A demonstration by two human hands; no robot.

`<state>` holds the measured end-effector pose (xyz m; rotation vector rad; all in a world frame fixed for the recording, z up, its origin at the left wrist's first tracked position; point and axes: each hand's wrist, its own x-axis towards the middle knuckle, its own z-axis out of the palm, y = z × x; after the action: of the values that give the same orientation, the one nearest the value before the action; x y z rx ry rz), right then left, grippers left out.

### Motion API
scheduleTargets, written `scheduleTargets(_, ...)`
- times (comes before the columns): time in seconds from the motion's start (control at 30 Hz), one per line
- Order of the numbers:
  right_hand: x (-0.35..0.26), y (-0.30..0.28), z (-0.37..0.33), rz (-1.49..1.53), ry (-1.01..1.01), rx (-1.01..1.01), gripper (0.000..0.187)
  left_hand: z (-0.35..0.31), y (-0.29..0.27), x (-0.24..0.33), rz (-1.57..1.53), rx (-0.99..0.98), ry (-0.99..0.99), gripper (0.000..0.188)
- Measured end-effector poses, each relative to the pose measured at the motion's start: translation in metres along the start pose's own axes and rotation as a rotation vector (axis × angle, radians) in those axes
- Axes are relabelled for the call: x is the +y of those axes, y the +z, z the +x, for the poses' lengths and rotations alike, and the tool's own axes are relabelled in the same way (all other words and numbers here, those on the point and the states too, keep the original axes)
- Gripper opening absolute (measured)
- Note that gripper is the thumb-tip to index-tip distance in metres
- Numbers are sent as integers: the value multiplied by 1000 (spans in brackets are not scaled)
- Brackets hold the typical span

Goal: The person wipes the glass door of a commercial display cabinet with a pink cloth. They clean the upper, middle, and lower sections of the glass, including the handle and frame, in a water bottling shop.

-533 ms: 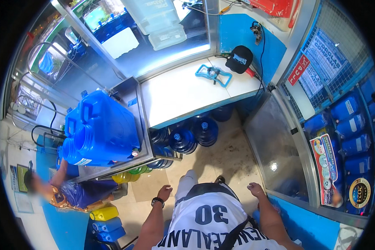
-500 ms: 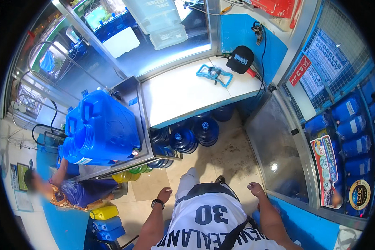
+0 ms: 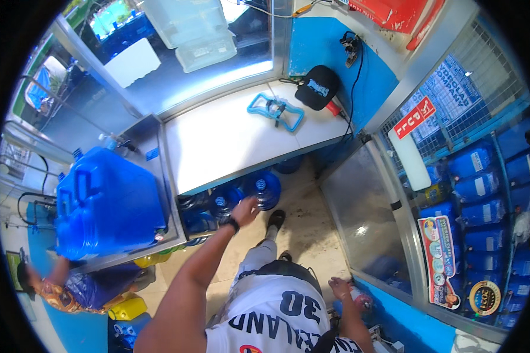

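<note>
My left hand [image 3: 245, 212], with a dark watch [image 3: 232, 223] on its wrist, is stretched forward and passes in front of the round blue water bottles under the counter. Its fingers are loosely bent with nothing visible in them. Just beyond it stands a capped blue bottle [image 3: 262, 188]; another bottle [image 3: 220, 201] is to its left. Whether the hand touches either one, I cannot tell. My right hand [image 3: 339, 287] hangs low at my right side near the blue lower wall, its fingers apart and holding nothing.
A white counter [image 3: 215, 138] carries a light-blue frame [image 3: 275, 112] and a black cap [image 3: 318, 87]. Large blue jugs [image 3: 109, 200] stand on a metal bench at left, beside another person [image 3: 79, 288]. A glass door [image 3: 365, 206] is at right, with blue containers [image 3: 480, 188] behind it.
My left arm has swung forward toward the bottles, while my right hand has dropped lower. I have stepped forward, and the counter and bench have shifted left in view.
</note>
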<state>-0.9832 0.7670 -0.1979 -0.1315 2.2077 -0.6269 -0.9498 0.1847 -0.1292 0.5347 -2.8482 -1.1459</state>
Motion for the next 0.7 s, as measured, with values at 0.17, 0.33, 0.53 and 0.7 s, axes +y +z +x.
scheduleTargets(0.17,91,-13,-44,-463,-81,45,23,230,-34,57,42,168,81,40)
scheduleTargets(0.33,100,-30,-71,320,218,342,20,347,-23,82,357,120,-9,53)
scheduleTargets(0.53,-10,-24,-73,29,54,432,31,380,-22,101,468,-114,-102,55)
scheduleTargets(0.7,-71,3,-57,169,215,303,45,358,-105,126,17,-11,-118,38)
